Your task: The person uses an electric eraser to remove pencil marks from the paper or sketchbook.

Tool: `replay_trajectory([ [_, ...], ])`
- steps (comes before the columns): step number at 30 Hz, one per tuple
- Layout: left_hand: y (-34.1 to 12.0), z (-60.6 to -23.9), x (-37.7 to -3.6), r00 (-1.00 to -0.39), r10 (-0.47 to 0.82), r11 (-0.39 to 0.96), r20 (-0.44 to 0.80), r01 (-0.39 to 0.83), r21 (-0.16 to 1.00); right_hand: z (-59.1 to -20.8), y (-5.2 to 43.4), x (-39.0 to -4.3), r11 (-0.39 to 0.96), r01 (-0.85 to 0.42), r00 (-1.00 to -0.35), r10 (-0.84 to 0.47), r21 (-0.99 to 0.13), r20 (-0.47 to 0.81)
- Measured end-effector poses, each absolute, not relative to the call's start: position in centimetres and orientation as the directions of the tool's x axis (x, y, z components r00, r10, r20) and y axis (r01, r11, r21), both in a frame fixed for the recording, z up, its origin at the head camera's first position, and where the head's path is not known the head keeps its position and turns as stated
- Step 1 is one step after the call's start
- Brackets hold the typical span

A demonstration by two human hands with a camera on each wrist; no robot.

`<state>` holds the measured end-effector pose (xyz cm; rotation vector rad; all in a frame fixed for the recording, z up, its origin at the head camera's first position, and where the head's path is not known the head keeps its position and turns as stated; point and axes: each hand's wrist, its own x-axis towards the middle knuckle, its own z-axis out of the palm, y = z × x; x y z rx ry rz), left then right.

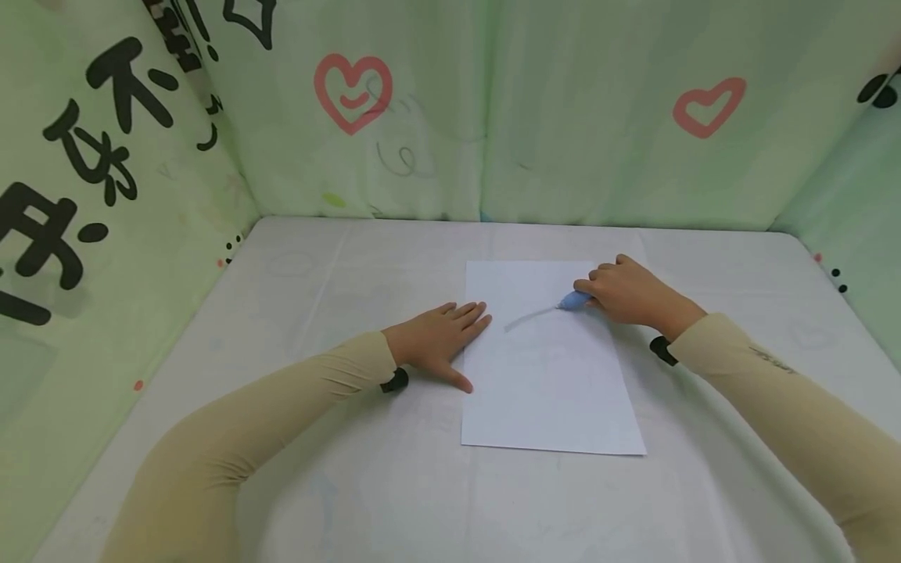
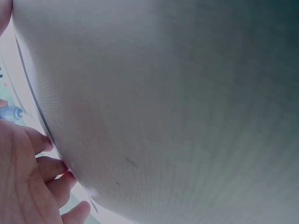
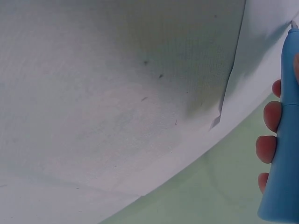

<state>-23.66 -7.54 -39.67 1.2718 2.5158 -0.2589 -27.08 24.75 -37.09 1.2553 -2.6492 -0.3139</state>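
Note:
A white sheet of paper (image 1: 552,391) lies on the table. My left hand (image 1: 442,342) rests at the sheet's left edge with fingers spread, fingertips over the paper and thumb at the border. At the upper right of the sheet, my right hand (image 1: 629,293) grips a thick blue pen-shaped tool (image 1: 573,300) with a thin pointed tip. The tip is right at the paper, and a faint grey streak runs left and down from it. In the right wrist view, the smooth blue barrel of the tool (image 3: 286,140) shows with several fingertips (image 3: 266,148) wrapped round it.
A white cloth covers the table (image 1: 338,274). Pale green curtains (image 1: 577,156) with red hearts and black lettering enclose the back and sides. A dark wrist camera (image 1: 396,381) sits under the left wrist, another wrist camera (image 1: 662,351) under the right.

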Motion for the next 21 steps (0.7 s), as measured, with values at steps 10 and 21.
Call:
replay_trajectory([
  [10, -7.54, -39.75, -23.75, -0.557, 0.753, 0.589, -0.349, 0.808, -0.019, -37.05, 24.54, -27.28, 0.613, -0.736, -0.627, -0.777, 0.286, 0.050],
  [21, -7.50, -39.84, -23.77, -0.557, 0.753, 0.589, -0.349, 0.808, -0.020, -37.02, 24.23, -27.42, 0.621, -0.736, -0.634, -0.772, 0.270, 0.044],
])
